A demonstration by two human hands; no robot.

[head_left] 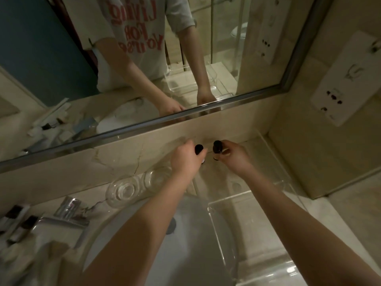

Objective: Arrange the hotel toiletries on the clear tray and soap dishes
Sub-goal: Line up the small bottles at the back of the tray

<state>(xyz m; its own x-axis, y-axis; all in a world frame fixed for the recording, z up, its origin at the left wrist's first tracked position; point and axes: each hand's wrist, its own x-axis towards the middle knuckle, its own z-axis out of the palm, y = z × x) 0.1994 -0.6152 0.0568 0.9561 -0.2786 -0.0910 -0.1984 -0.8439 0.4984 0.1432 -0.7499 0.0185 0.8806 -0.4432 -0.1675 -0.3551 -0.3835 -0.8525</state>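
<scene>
My left hand (186,158) grips a small bottle with a dark cap (199,149), and my right hand (233,154) grips a second dark-capped bottle (217,146). Both bottles are held upright, side by side, over the far end of the clear tray (276,159) near the wall under the mirror. Two round clear glass soap dishes (123,190) (156,178) sit left of the tray. More toiletries, tubes with dark caps (18,221), lie at the far left of the counter.
A second clear acrylic tray (226,242) sits beside the white sink basin (185,254). The chrome tap (68,213) stands left of the basin. A mirror (144,58) spans the wall ahead, and a wall socket panel (348,83) is on the right.
</scene>
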